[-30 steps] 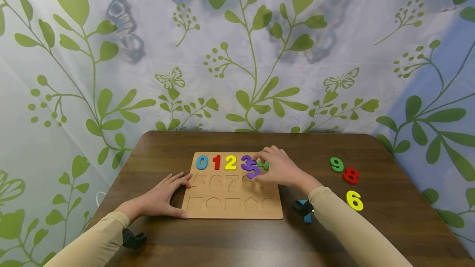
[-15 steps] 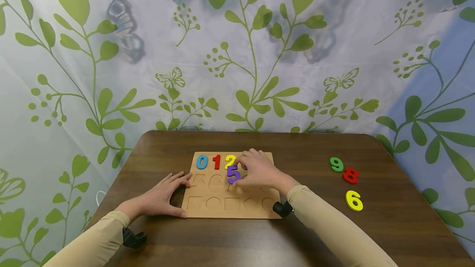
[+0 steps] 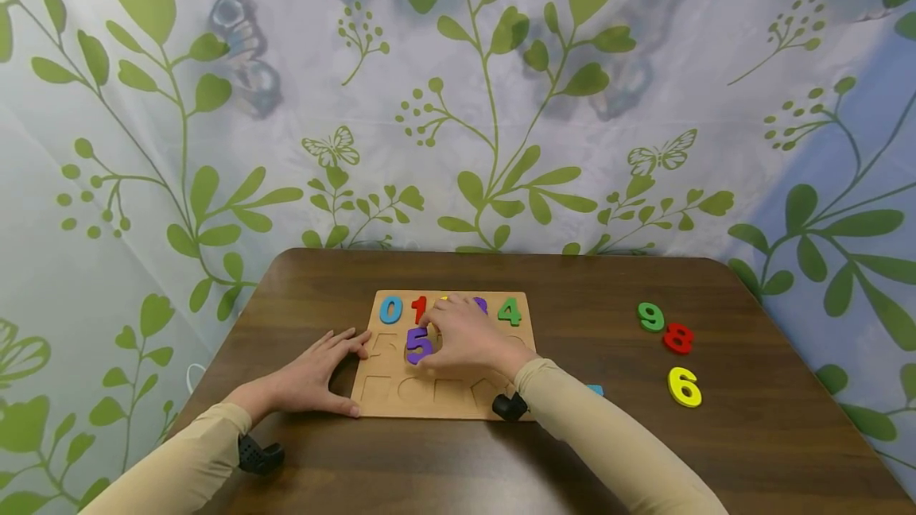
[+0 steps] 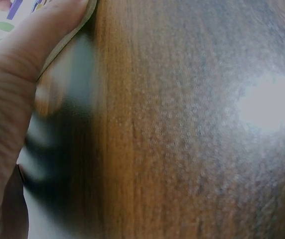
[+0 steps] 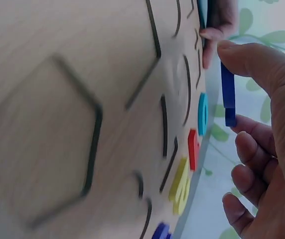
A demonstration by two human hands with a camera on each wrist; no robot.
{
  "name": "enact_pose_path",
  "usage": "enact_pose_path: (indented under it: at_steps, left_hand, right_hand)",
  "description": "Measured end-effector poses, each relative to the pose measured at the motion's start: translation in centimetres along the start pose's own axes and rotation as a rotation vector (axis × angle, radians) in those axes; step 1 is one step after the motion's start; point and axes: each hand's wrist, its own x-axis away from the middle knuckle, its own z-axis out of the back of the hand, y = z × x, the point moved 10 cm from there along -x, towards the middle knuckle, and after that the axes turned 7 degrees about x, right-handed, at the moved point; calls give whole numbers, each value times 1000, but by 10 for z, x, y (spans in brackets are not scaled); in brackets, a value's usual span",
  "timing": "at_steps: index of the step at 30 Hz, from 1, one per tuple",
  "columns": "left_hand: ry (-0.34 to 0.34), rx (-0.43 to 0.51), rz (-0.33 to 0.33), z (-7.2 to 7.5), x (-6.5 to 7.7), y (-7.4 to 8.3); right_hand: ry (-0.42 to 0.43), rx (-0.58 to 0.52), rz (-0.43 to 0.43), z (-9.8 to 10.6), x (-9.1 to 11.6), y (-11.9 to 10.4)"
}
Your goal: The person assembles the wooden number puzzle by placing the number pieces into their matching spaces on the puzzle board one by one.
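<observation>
My right hand pinches a purple number 5 between thumb and fingertips, above the wooden puzzle board. In the right wrist view the 5 stands on edge between the thumb and a finger, apart from the board. Fingers spread, my left hand rests at the board's left edge, its thumb by the near corner. Along the top row sit a blue 0, a red 1, a green 4, and a yellow 2 and purple 3 partly hidden by my right hand.
On the table's right side lie a green 9, a red 8 and a yellow 6. A blue piece shows partly behind my right sleeve. The brown table ends at a leaf-patterned curtain.
My right hand has carried the purple 5 leftward over the board, from below the 3 to below the 1, uncovering the green 4. The left hand has stayed in place.
</observation>
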Motion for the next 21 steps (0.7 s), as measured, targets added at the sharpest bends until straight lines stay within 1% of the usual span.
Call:
enact_pose_path:
  at_steps: [5, 11, 21]
  left_hand:
    - [5, 5, -9, 0, 1, 1]
    - [9, 0, -20, 0, 0, 1]
    - [17, -5, -43, 1, 0, 1]
  right_hand:
    - [-5, -1, 12, -4, -11, -17]
    - [-15, -20, 0, -10, -23, -29]
    - [-23, 3, -25, -23, -40, -36]
